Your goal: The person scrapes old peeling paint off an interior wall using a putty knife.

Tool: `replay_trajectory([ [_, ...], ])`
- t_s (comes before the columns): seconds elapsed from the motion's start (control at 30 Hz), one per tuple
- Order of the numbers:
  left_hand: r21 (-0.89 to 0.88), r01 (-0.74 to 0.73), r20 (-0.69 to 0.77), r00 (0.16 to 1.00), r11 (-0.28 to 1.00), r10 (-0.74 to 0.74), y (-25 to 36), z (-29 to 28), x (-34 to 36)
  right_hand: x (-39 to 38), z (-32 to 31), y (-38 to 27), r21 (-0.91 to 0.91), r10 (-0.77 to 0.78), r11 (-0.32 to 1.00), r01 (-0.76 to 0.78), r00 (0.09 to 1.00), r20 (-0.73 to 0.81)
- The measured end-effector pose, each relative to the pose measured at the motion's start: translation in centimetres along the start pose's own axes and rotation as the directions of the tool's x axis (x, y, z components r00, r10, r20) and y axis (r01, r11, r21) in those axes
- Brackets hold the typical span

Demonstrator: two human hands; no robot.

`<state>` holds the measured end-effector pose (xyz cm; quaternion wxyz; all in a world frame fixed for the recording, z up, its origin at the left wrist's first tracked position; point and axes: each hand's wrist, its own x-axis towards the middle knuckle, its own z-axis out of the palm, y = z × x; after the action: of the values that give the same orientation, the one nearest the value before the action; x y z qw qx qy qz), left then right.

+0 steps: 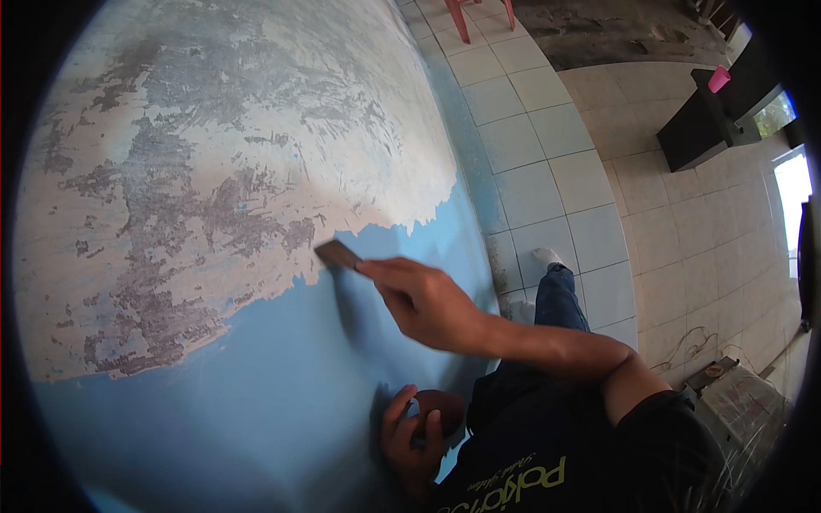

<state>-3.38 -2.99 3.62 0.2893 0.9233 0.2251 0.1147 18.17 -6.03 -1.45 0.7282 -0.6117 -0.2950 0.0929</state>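
My right hand [428, 303] grips a scraper [339, 254] with a flat, greyish-brown blade. The blade meets the wall at the ragged border between blue paint [282, 376] and the stripped, whitish and grey surface [214, 171] above it. Lower down, close to my body, my left hand [412, 438] has its fingers curled around a dark reddish-brown, rounded thing [442, 412]. Its exact kind is unclear, and part of it is hidden by the fingers. Both hands are near the blue-painted part of the wall.
Pale floor tiles [534, 192] run along the wall, with bluish dust at its base. My foot [547, 256] stands there. A red plastic stool [466, 21] is at the far end. To the right are a dark piece of furniture [697, 132], a pink cup [719, 79] and a plastic-covered object [744, 406] beside cables.
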Motion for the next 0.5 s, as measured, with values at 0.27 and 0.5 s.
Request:
replay_trajectory([
  [0.27,0.016,-0.013,0.003,1.000,1.000,0.013,-0.4,-0.1,-0.1,-0.4,-0.4,0.3,-0.018,0.003,1.000,-0.003,0.999,0.039],
  [0.5,0.000,0.000,-0.017,1.000,1.000,0.000,-0.4,0.1,-0.1,-1.1,0.1,-0.1,-0.007,0.036,0.999,-0.035,0.999,0.033],
])
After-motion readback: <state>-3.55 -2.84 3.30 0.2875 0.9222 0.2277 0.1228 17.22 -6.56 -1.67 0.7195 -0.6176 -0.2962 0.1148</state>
